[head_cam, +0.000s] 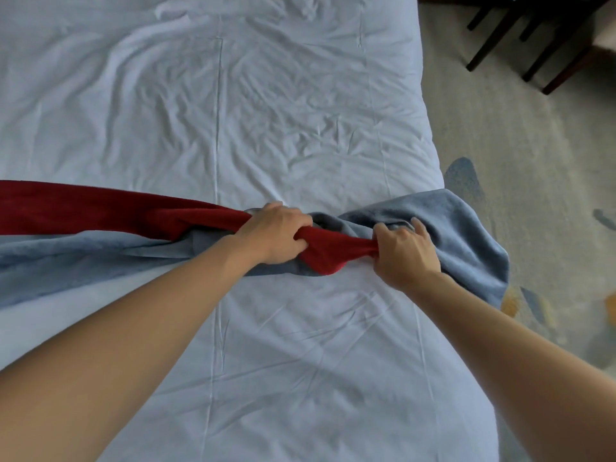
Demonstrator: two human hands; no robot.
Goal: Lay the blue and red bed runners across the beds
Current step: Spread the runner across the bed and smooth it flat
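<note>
Both hands are closed on the bunched end of the red runner [100, 208]: left hand [276, 233] and right hand [405, 253] side by side, red cloth taut between them. The red runner's length trails off leftward across the bed [266, 95], over the blue runner [466, 228], whose end drapes off the bed's right edge, nearer the right hand's grip.

Dark chair legs [533, 38] stand top right on pale carpet [500, 128]. Blue and yellow patches mark the carpet's pattern.
</note>
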